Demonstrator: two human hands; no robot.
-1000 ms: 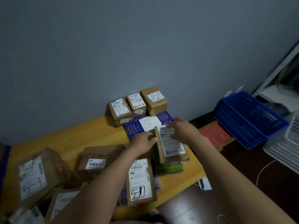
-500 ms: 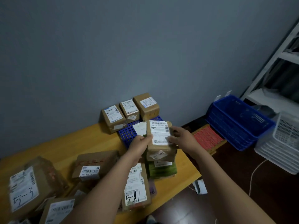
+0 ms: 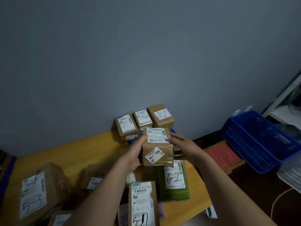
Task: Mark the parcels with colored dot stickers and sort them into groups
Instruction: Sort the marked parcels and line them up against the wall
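Grey wall (image 3: pixel 146 62) backs a yellow tabletop (image 3: pixel 73 149). Left hand (image 3: pixel 135 154) and right hand (image 3: pixel 184 147) hold a brown box (image 3: pixel 157 149) between them, above a green parcel (image 3: pixel 172 188), fingers wrapped round its sides. A teal dot (image 3: pixel 170 155) sits on its front face; three boxes (image 3: pixel 143 119) stand behind, against the wall

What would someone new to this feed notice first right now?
The brown parcel held up mid-frame between the left hand and the right hand, with a small teal dot sticker on its near face. Behind it a row of three small boxes stands against the wall. Below it a green parcel marked 5-2 lies on the yellow table, and a blue crate sits far right.
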